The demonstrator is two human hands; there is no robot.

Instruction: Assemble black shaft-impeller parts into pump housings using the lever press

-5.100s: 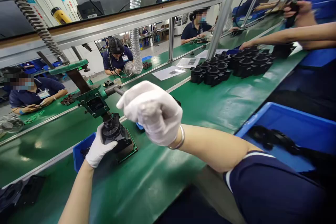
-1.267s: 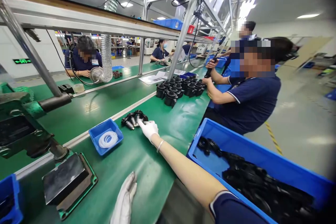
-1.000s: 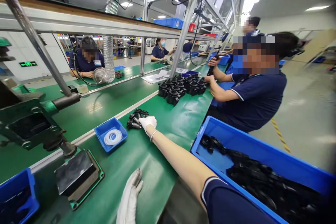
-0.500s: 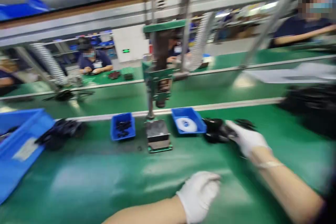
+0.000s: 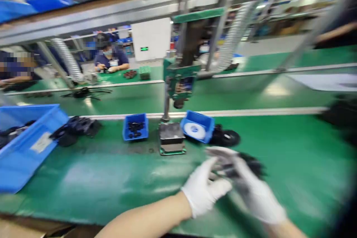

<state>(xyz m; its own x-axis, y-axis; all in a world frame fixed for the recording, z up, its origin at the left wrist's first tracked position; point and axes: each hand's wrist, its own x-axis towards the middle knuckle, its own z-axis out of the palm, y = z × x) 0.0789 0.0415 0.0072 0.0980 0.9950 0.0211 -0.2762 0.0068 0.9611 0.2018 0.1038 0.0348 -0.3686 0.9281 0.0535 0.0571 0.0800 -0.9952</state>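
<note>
My right hand (image 5: 258, 193), in a white glove, is closed on a dark part (image 5: 252, 165) that is smeared by motion; its exact kind does not show. My left hand (image 5: 202, 189), also gloved, is held just left of it with thumb and fingers apart. Whether the left fingertips touch the part is unclear. Beyond the hands, black round parts (image 5: 230, 138) lie against a blue tray (image 5: 205, 119) with a white disc (image 5: 194, 130) in it. Left of that tray is a metal block fixture (image 5: 171, 134) beneath a green press (image 5: 182, 78).
A small blue bin (image 5: 136, 135) holds little black pieces. At the left are a large blue crate (image 5: 36, 152) and a pile of black parts (image 5: 80, 128). A dark heap (image 5: 340, 119) sits at the right. Co-workers, including one person (image 5: 111, 57), sit across the bench.
My right hand has come left and nearer from beside the black parts, carrying a dark part. My left hand has risen slightly and spread its thumb and fingers. The view has shifted.
</note>
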